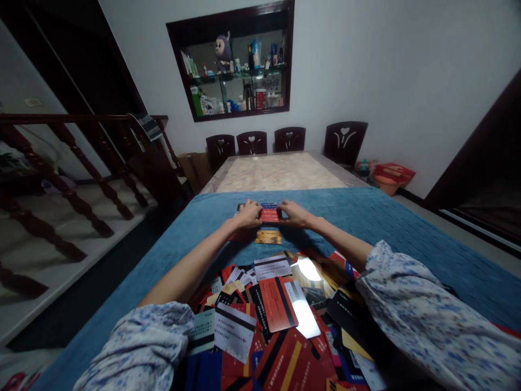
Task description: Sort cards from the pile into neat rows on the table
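Observation:
My left hand and my right hand reach forward over the blue cloth. Between them is a red card, its left and right edges gripped by my fingers. Just behind it shows a strip of a blue card. A gold card lies flat on the cloth a little nearer to me. Below my forearms spreads a heap of mixed cards, among them an orange card with a dark stripe, a white card and a black card.
The blue cloth covers the near part of a long table, whose pale top shows beyond. Several dark chairs stand around the far end. To the left runs a wooden railing; a shelf niche is set in the wall.

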`<state>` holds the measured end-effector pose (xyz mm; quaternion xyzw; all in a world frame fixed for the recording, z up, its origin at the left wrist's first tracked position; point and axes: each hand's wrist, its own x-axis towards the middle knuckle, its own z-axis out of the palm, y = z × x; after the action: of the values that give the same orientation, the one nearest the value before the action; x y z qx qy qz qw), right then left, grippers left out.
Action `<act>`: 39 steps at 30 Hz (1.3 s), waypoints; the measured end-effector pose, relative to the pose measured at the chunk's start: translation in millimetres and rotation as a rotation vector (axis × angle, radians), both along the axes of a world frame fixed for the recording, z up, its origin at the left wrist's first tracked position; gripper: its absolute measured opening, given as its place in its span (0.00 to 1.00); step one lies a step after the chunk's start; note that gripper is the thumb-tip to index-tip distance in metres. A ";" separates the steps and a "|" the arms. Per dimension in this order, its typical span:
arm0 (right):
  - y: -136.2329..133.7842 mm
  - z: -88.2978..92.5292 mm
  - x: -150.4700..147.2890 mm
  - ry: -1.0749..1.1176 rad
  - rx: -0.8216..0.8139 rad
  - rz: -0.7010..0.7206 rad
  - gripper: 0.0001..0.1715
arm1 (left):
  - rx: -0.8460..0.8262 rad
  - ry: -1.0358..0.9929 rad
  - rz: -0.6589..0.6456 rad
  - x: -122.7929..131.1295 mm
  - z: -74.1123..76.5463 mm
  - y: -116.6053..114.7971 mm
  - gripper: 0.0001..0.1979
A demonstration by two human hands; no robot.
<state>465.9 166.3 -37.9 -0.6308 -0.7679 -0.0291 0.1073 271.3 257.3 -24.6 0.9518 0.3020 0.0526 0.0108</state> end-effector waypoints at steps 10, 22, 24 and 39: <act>21.8 -17.1 5.9 -0.015 -0.092 -0.032 0.10 | -0.080 0.242 0.091 16.9 2.6 1.6 0.12; 26.4 -20.8 7.6 -0.013 -0.134 -0.011 0.12 | -0.103 0.308 0.119 20.0 4.1 5.6 0.15; 26.0 -21.0 7.6 -0.011 -0.136 -0.015 0.12 | -0.102 0.304 0.120 20.1 3.1 6.2 0.15; 19.9 -16.7 3.0 0.000 -0.126 -0.048 0.12 | 0.006 0.207 0.058 9.1 3.0 -8.3 0.20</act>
<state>468.9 186.2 -54.6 -0.6546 -0.7529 0.0169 0.0667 280.4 249.0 -21.6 0.9431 0.3286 -0.0448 -0.0250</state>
